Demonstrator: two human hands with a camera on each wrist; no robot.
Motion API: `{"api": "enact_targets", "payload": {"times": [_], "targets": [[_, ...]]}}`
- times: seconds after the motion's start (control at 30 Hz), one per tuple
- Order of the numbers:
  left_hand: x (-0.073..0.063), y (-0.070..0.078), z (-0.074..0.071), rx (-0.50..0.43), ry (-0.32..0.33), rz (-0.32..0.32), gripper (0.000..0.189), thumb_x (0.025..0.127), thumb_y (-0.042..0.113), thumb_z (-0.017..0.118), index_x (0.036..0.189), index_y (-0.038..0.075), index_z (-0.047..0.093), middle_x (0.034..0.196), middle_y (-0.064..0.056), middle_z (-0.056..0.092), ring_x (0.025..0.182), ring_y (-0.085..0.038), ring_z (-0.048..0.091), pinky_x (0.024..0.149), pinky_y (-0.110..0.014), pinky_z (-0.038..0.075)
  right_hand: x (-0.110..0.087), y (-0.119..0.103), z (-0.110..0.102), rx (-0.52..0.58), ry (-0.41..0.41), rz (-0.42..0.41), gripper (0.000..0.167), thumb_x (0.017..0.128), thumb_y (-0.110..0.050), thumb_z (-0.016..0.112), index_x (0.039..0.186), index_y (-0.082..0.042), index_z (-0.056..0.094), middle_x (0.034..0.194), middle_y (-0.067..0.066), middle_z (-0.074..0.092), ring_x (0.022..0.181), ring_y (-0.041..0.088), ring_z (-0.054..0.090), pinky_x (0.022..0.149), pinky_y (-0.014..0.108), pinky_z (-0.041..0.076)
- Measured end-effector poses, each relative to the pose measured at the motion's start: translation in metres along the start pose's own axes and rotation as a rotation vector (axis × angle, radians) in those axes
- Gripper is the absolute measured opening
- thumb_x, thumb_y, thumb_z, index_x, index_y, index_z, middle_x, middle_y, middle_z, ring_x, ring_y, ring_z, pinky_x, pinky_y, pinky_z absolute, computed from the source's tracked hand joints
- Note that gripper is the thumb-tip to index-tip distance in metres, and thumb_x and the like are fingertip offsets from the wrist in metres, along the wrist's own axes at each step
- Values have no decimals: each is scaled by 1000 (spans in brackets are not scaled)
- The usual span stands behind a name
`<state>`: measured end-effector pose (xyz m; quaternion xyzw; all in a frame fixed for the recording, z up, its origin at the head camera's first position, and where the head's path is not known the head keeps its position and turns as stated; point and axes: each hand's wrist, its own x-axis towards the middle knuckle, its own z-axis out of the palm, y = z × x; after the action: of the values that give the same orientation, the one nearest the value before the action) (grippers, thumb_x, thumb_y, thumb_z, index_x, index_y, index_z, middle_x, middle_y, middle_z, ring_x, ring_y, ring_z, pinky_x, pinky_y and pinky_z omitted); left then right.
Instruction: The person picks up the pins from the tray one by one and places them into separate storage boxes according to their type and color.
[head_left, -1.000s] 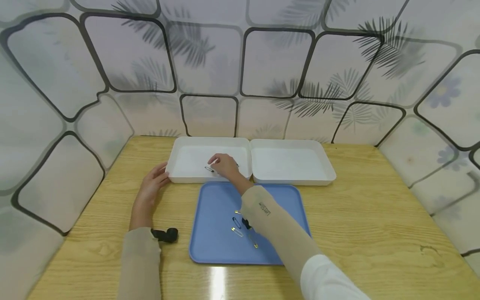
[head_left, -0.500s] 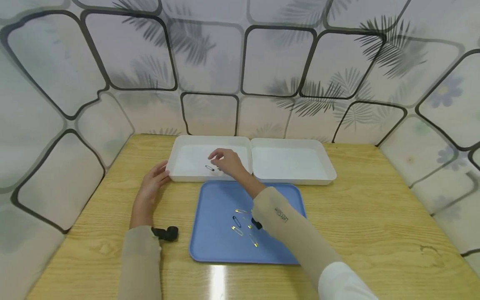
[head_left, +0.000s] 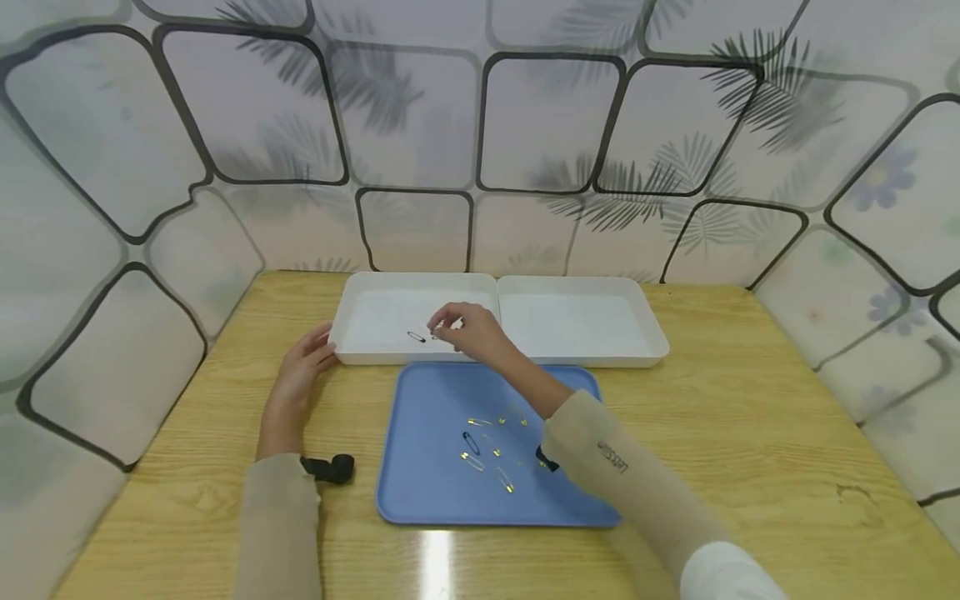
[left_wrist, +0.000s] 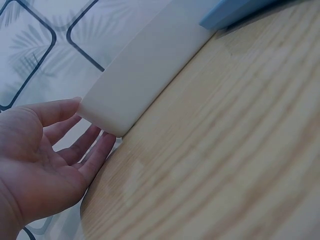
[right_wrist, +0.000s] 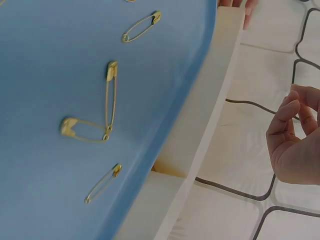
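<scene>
My right hand hovers over the left white tray. Its fingers are loosely curled toward the thumb, and in the right wrist view nothing shows between the fingertips. Below and left of them, a black safety pin lies on the tray floor; small dark bits of other pins show by the fingers, partly hidden. My left hand rests its fairly straight fingertips against that tray's left end, near the corner. On the blue tray lie several gold safety pins and a black safety pin.
A second white tray stands directly right of the first, both near the patterned wall covering. The blue tray sits in front of them on the wooden table. A black wrist camera is strapped to the left wrist.
My right hand has drawn back to the right within the left white tray, and its forearm has swung right, uncovering more gold pins on the blue tray. The left hand stays put.
</scene>
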<state>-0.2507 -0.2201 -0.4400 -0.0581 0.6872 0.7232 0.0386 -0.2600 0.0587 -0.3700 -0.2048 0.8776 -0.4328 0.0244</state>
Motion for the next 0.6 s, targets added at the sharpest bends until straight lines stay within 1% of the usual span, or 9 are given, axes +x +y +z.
{"api": "enact_targets", "payload": {"times": [0.3,0.43,0.6], "targets": [[-1,2,0,8,-2,-2,50,99,10,41,145,5,23,147,-19,20,128,-28,31,102,-33,31,-29,4,-10,-15,-33,12,10,87,-11,63,96,-9,68,85,0,58,57,15,54,54,26,47],[-2,2,-1,21,-3,1,50,99,10,41,145,4,23,147,-19,19,129,-29,30,103,-33,30,-42,5,-12,2,-52,38,9,88,-12,63,95,-12,68,85,-1,57,58,17,55,53,27,46],[-1,1,0,32,-5,1,51,99,11,41,145,5,23,148,-19,18,129,-29,29,103,-33,30,-58,7,-13,30,-79,55,10,88,-13,63,96,-10,67,85,-1,57,57,19,53,49,27,43]]}}
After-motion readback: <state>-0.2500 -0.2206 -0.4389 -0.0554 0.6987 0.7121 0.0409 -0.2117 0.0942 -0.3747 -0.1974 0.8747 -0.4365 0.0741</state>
